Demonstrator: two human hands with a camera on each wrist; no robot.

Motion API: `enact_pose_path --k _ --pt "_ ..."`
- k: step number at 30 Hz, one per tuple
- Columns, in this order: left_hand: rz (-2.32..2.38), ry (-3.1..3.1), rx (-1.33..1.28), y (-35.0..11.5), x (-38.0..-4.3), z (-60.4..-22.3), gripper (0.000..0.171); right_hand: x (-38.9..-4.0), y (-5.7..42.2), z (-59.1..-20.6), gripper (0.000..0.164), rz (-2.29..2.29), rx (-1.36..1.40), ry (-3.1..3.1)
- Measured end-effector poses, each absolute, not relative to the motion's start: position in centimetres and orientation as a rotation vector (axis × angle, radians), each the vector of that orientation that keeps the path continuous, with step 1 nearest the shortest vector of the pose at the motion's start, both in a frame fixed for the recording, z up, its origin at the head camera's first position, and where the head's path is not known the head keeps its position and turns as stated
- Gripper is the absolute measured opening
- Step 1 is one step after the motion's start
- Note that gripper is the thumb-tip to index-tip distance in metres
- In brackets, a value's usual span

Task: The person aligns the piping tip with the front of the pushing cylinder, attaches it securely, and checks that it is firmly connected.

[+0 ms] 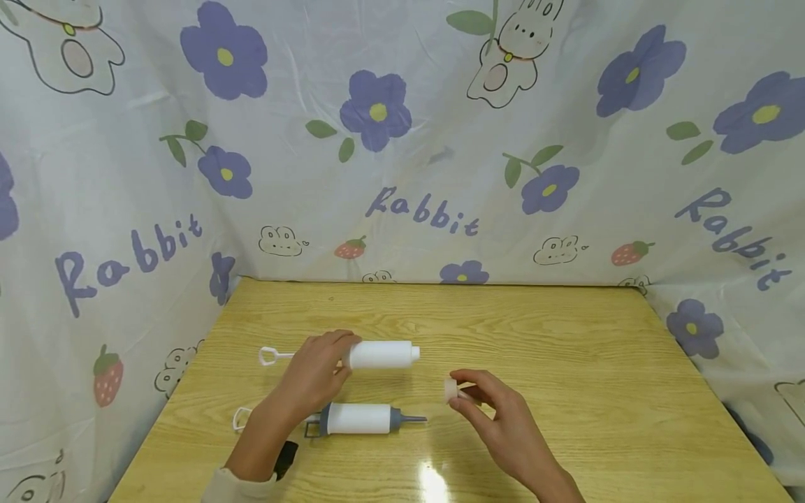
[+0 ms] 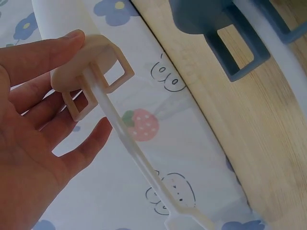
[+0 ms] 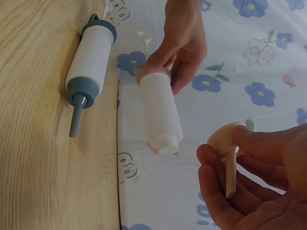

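Observation:
My left hand [image 1: 314, 370] grips a large white plunger syringe [image 1: 380, 355] by its beige collar, holding it level above the table. The collar [image 2: 103, 50] has two square finger loops, and a white plunger rod [image 2: 127, 136] runs back through it. At the front end, a bare white neck [image 3: 169, 146] shows. My right hand [image 1: 503, 419] pinches a beige nozzle cap [image 3: 224, 140] between thumb and fingers, apart from the syringe and to its right. In the right wrist view, the cap's thin spout [image 3: 230, 175] points down toward the palm.
A second white syringe [image 1: 360, 419] with grey-blue collar and nozzle lies on the wooden table [image 1: 566, 335], nearer me than the held one. A black object [image 1: 286, 459] shows beside the left wrist. Printed cloth [image 1: 402, 161] hangs around the table's back and sides.

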State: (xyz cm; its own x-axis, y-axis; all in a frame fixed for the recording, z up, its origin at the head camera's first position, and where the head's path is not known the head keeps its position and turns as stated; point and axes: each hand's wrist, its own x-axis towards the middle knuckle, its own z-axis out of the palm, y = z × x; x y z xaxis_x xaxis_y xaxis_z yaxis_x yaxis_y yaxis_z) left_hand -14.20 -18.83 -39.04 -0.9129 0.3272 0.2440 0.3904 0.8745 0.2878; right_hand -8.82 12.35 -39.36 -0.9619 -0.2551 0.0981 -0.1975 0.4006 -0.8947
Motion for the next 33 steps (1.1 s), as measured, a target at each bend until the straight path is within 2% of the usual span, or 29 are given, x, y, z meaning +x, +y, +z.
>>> enact_pose_path --k 33 --pt "-0.514 -2.777 -0.554 -18.6 -11.4 -38.0 0.054 -8.8 12.5 -39.3 0.031 -1.627 -0.371 2.631"
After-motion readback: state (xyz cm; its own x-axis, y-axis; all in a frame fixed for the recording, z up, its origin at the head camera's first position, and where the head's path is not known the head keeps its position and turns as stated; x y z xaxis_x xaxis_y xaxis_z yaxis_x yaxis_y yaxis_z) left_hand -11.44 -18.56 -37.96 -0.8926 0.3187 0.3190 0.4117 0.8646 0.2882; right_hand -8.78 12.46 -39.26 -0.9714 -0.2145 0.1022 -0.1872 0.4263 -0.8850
